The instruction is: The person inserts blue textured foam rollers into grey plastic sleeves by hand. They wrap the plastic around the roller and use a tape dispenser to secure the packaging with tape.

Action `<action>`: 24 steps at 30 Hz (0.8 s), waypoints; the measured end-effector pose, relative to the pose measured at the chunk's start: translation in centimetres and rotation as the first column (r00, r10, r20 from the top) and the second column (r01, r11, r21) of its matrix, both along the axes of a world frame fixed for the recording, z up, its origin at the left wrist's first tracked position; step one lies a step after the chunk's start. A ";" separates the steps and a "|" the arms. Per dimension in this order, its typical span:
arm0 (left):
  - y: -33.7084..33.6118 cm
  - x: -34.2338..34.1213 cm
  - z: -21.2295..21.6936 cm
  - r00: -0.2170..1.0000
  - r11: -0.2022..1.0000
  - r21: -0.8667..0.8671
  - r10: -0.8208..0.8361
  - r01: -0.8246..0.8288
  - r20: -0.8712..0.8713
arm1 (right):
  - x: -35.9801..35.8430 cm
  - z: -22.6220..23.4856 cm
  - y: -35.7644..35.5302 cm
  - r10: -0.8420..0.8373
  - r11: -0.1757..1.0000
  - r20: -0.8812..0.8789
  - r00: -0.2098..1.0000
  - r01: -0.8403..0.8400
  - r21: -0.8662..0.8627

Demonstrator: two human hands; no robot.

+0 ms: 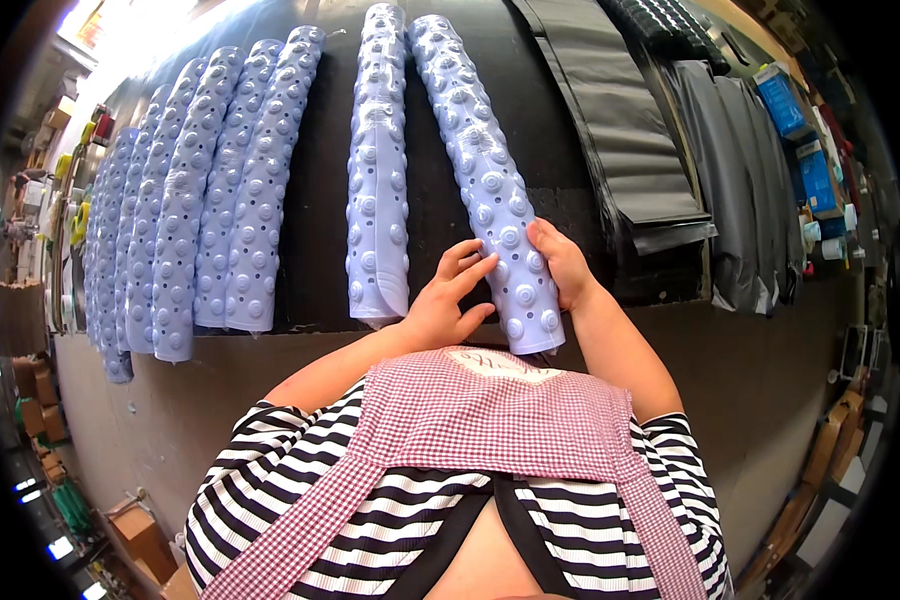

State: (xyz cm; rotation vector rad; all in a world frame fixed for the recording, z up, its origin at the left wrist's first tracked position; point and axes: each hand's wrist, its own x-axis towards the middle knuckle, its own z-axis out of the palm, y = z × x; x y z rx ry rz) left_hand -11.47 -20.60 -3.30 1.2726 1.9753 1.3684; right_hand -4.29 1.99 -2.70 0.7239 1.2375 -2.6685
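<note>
A long pale-lavender rolled mat (510, 215), studded with round suction cups, lies on the black table (320, 200) in front of me, its near end at my apron. My right hand (560, 262) grips its right side, the fingers partly hidden behind it. Against the left side rests my left hand (450, 300), fingers spread and tips at the roll's edge. Just left of that hand lies a second rolled mat (378, 190), its loose flap edge showing along its length. Shiny spots on both rolls look like clear film.
Several more rolled mats (260, 190) lie side by side at the left, near ends overhanging the table edge. To the right are a stack of flat black plastic sheets (620, 130), dark grey bags (735, 180) and blue boxes (785, 100). Cardboard boxes (140, 535) stand at lower left.
</note>
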 end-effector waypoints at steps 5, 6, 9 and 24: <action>-1.5 0.0 1.7 1.000 0.995 -0.100 0.008 -0.008 -0.007 | -0.2 -0.8 0.2 0.024 0.999 -0.001 1.000 -0.024 0.022; -2.1 0.1 2.2 0.998 0.987 -0.154 0.050 -0.053 -0.028 | -0.4 0.3 -0.2 0.001 1.000 0.037 0.999 -0.002 0.016; -2.7 -0.2 2.6 0.988 0.963 -0.227 0.131 -0.146 -0.079 | -0.4 0.0 0.0 -0.042 0.998 0.043 0.998 0.040 0.040; -8.4 -2.5 5.7 0.850 0.787 -0.378 0.328 -0.487 -0.412 | 18.4 3.5 4.8 0.160 0.974 0.179 0.971 -0.185 0.133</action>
